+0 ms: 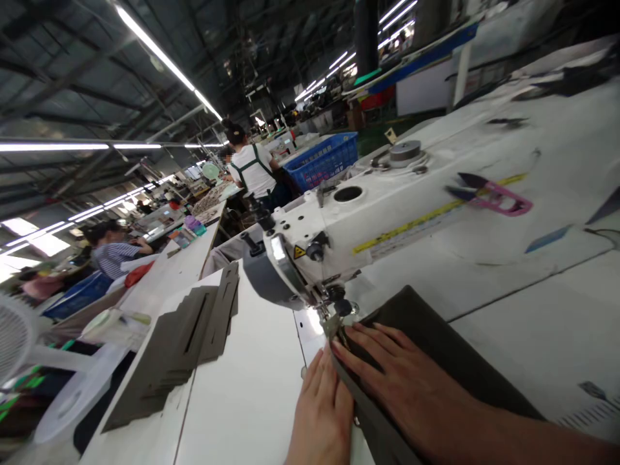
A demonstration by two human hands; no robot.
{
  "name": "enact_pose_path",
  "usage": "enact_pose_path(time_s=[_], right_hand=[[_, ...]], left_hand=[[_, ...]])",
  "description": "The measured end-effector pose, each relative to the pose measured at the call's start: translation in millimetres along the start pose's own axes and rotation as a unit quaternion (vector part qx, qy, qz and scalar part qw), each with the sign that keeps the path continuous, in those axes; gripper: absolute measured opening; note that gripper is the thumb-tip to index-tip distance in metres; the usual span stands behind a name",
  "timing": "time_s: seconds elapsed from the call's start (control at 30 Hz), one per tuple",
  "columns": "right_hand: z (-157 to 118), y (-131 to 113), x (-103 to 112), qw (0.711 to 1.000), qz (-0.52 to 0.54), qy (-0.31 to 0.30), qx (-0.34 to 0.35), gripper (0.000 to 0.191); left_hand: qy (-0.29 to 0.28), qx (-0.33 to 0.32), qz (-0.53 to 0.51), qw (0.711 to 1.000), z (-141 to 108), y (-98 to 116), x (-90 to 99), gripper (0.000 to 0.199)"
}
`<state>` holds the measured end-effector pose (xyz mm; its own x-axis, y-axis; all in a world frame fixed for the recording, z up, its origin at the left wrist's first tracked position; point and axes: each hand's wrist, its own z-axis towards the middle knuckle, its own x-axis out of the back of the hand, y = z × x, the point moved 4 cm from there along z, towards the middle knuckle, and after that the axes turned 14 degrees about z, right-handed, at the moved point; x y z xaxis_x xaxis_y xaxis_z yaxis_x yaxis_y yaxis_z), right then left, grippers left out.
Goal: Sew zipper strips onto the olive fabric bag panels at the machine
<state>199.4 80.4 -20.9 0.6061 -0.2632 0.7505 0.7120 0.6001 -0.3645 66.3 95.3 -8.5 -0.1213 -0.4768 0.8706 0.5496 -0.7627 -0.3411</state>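
Note:
A dark olive fabric piece lies on the sewing machine bed, its front end at the presser foot. My right hand rests flat on this fabric with the fingers stretched towards the needle area. Beside it, my left hand lies along the left edge of a narrow dark fabric strip, fingers extended and close together; its thumb is hidden. Both sets of fingertips are just short of the presser foot. The white sewing machine leans over the work, its lamp lighting the needle plate.
Left of the machine lies a fanned stack of dark cut pieces. Pink-handled thread snips rest on the machine arm. A blue crate stands behind. Co-workers, one in a white top, sit farther off. A white fan is at far left.

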Motion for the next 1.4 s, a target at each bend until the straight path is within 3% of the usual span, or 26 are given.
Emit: enact_pose_path(time_s=[0.37,0.47,0.63,0.7,1.0,1.2,1.4], right_hand=[[10,6,16,0.986,0.107,-0.123,-0.036,0.058],[9,6,12,0.985,0.126,-0.113,-0.032,0.058],[2,5,3,0.997,0.077,-0.024,-0.017,0.048],[-1,4,3,0.997,0.074,-0.029,-0.011,0.049],[-7,1,9,0.994,-0.013,-0.057,0.088,0.056],[-9,2,6,0.993,-0.020,-0.054,0.099,0.064],[6,10,0,0.991,-0.041,-0.050,0.118,0.063]], left_hand=[[0.004,-0.068,0.029,0.997,-14,-19,-13.4,0.037],[-0.012,-0.070,0.033,0.997,-11,-21,-12.2,0.038],[-0.014,-0.069,0.032,0.997,-4,-17,-6.2,0.039],[-0.014,-0.051,0.034,0.998,-4,-13,-5.5,0.040],[0.110,0.108,0.007,0.988,0,8,-3.2,0.034],[0.051,0.046,0.027,0.997,5,8,7.2,0.033],[0.071,0.071,0.028,0.995,11,-5,-6.8,0.036]])
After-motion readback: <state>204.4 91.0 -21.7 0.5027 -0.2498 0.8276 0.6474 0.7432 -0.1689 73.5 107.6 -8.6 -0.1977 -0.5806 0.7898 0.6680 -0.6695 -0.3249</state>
